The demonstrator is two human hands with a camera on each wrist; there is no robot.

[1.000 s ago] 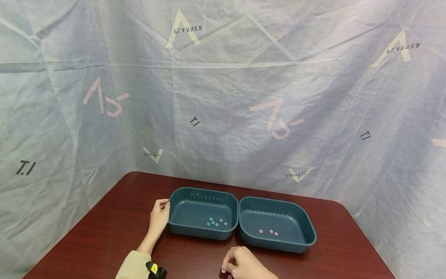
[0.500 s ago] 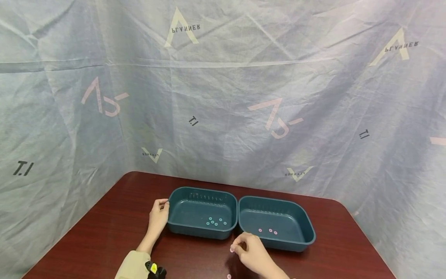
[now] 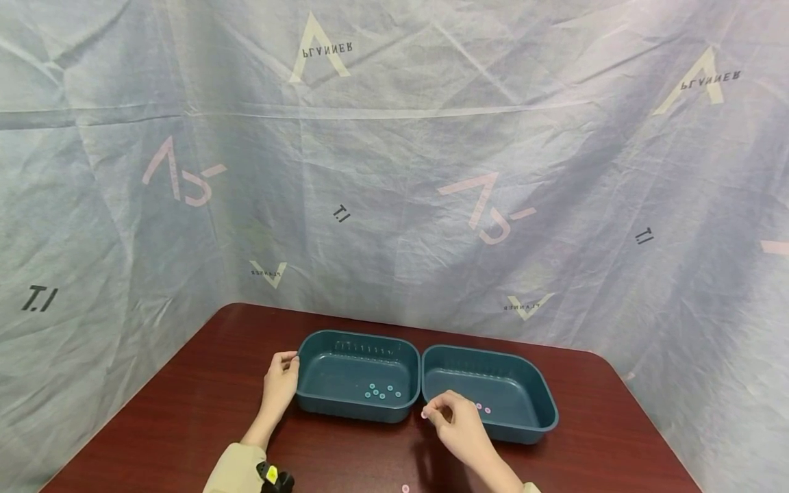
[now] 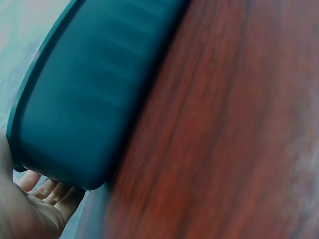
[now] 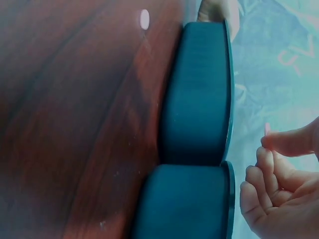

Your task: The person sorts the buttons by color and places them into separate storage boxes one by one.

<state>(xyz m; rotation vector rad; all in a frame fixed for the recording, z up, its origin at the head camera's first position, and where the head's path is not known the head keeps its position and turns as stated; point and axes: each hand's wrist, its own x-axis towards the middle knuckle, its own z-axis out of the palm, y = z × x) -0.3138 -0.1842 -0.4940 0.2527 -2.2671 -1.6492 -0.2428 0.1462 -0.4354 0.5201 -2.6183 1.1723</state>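
Observation:
Thumb and fingertips of my right hand [image 3: 459, 428] pinch a small round pink button [image 3: 424, 414], raised in front of the right teal tray's [image 3: 514, 394] near left corner. The other fingers of that hand are curled in the right wrist view. My left hand [image 3: 281, 385] holds the left end of the left teal tray [image 3: 329, 378]; its fingers [image 4: 47, 191] lie against the outer end wall and the thumb is at the rim. Several light blue buttons [image 3: 376, 392] lie in the left tray. Pink buttons [image 3: 487, 411] show in the right tray, partly hidden by my right hand.
One more pink button [image 3: 405, 488] lies on the dark red wooden table [image 3: 345, 459] near the front. The two trays stand side by side, touching or nearly so. A grey printed cloth [image 3: 394, 171] hangs behind and around the table.
My right hand has lifted the pink button off the table and carried it forward and right, up to the right tray's near edge. My left hand and both trays stay in place.

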